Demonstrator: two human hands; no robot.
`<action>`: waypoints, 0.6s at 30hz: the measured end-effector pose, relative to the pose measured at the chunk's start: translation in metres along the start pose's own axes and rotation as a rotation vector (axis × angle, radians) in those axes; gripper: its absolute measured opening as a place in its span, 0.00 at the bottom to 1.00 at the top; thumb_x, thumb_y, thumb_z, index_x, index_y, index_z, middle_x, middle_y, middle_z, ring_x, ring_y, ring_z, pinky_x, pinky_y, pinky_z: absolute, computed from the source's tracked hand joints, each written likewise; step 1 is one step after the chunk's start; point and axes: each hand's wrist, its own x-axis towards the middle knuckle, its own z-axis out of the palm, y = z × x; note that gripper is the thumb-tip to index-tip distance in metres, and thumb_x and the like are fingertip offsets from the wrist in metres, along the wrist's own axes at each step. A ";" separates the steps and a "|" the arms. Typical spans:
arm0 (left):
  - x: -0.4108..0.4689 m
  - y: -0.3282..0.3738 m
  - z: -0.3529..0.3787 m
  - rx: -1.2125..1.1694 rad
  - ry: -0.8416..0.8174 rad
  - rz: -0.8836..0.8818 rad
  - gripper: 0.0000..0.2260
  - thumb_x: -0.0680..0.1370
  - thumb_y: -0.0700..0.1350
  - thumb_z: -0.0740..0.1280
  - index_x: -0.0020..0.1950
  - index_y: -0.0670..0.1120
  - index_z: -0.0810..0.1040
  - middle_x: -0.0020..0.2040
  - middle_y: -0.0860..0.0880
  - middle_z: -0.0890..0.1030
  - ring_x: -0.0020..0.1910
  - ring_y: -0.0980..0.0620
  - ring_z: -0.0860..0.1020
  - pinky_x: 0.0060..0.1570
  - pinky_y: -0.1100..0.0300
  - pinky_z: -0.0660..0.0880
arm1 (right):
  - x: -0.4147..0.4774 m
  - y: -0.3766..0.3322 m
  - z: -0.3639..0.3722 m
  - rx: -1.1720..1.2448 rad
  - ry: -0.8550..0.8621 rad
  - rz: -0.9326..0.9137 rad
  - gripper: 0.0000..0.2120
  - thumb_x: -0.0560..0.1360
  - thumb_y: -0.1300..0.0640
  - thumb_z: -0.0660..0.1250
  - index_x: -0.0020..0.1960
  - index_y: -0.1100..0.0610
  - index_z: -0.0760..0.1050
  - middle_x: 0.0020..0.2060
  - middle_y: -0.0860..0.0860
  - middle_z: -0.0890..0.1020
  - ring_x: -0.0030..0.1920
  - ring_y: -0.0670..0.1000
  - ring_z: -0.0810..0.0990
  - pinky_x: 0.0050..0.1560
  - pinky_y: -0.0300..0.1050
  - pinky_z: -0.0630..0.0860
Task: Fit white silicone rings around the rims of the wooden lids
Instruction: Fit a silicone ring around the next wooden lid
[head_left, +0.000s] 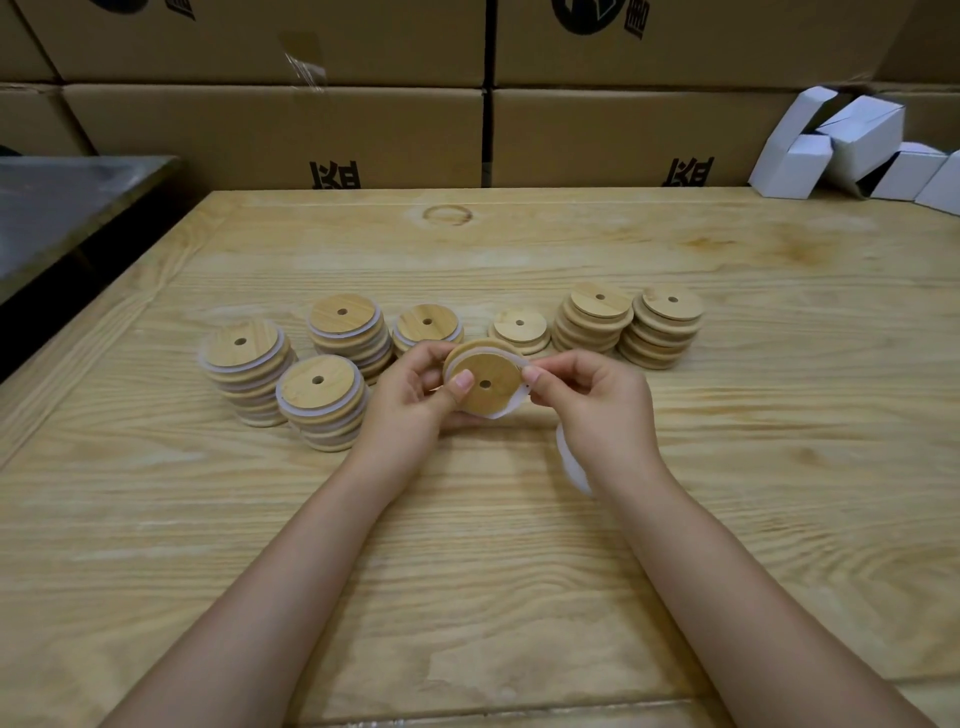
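Hands: left hand (415, 395) grips a wooden lid (485, 387) tilted above the desk (467, 571), steadying it; right hand (592, 400) pinches the white silicone ring (505, 410), stretching it over the rim.
Ring: partly seated.
Stacks: ringed lids (322, 400) left, bare lids (660, 327) right, apparently separating finished from pending.

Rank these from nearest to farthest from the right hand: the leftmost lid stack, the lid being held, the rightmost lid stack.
1. The held lid, centre, where the right hand pinches the white ring.
2. The rightmost lid stack, behind and to the right.
3. The leftmost lid stack, far across on the left.
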 end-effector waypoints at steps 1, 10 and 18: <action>0.000 0.000 -0.001 -0.013 0.000 -0.009 0.06 0.77 0.34 0.62 0.50 0.43 0.74 0.41 0.46 0.82 0.40 0.52 0.83 0.37 0.56 0.81 | 0.000 -0.001 0.000 0.017 -0.009 0.010 0.08 0.71 0.62 0.72 0.37 0.52 0.81 0.37 0.49 0.85 0.43 0.52 0.83 0.52 0.53 0.79; 0.000 -0.002 -0.006 -0.048 -0.042 -0.047 0.08 0.73 0.41 0.65 0.52 0.43 0.74 0.40 0.48 0.84 0.40 0.50 0.83 0.36 0.55 0.81 | -0.003 -0.005 -0.001 -0.066 -0.025 -0.040 0.05 0.70 0.59 0.73 0.38 0.51 0.80 0.35 0.48 0.84 0.39 0.47 0.82 0.47 0.47 0.79; 0.000 -0.002 -0.008 -0.062 -0.025 -0.038 0.12 0.69 0.46 0.70 0.50 0.44 0.75 0.40 0.45 0.84 0.40 0.48 0.84 0.36 0.56 0.80 | -0.006 0.002 0.004 -0.188 0.014 -0.078 0.07 0.71 0.57 0.72 0.37 0.47 0.77 0.35 0.42 0.83 0.36 0.41 0.81 0.43 0.40 0.79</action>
